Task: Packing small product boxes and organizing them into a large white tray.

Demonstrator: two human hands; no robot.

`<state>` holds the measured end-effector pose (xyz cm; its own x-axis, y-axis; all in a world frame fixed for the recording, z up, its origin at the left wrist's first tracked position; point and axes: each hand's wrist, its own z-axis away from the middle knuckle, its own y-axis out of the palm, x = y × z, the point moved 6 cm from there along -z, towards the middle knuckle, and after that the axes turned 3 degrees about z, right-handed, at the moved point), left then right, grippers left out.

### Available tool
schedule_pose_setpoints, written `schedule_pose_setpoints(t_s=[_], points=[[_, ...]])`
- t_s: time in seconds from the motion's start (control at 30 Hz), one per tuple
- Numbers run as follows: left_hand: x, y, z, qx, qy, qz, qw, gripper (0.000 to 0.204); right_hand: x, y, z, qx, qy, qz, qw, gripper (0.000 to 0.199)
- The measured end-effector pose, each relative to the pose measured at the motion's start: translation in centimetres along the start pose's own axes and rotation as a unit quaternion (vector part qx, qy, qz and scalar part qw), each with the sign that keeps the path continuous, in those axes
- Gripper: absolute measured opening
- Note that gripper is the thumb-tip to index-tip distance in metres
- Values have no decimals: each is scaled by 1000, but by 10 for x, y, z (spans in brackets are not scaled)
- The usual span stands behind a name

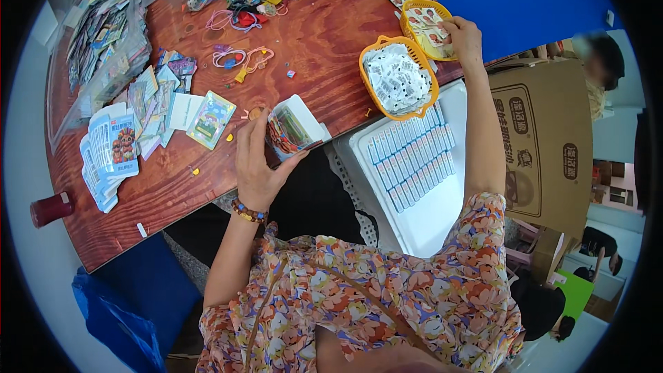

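Observation:
My left hand [261, 162] grips a small open carton [311, 124] at the table's near edge, thumb on one side and fingers on the other. The carton's white flap is up, and something colourful and shiny shows inside. My right hand [465, 41] is at the right side of a yellow basket [406, 22] that holds small printed cards [425, 21]. Its fingers are curled down among the cards; what they pinch, if anything, is hidden. A second, orange-yellow basket [367, 81] stands just nearer, full of small white packets [397, 77].
Left on the wood-grain table [207, 124] lie flattened blue cartons [114, 155], loose cards [210, 121] and a clear bin of cards [103, 48]. Hair ties [235, 59] and trinkets lie farther back. A white tray [431, 228] with blue-white strips and a cardboard box [545, 138] are at right.

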<state>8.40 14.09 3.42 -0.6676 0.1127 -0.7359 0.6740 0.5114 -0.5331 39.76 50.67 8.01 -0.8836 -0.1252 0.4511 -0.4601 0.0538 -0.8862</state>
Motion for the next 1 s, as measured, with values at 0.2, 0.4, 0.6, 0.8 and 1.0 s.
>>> schedule_pose_setpoints(t_s=[0.2, 0.4, 0.6, 0.8, 1.0], points=[[6, 1, 1, 3, -33, 23, 999, 84, 62, -21, 53, -108, -151, -124, 975, 21], [1, 1, -3, -30, -26, 16, 999, 84, 200, 29, 216, 150, -204, -365, 896, 12], [-4, -17, 4, -61, -40, -16, 997, 84, 246, 38, 258, 34, -371, -152, 916, 9], [6, -26, 7, -94, -54, -31, 994, 82, 252, 46, 261, 76, -396, -175, 898, 13], [11, -29, 4, -121, -74, 2, 990, 82, 231, 47, 276, -51, -411, -220, 883, 24]])
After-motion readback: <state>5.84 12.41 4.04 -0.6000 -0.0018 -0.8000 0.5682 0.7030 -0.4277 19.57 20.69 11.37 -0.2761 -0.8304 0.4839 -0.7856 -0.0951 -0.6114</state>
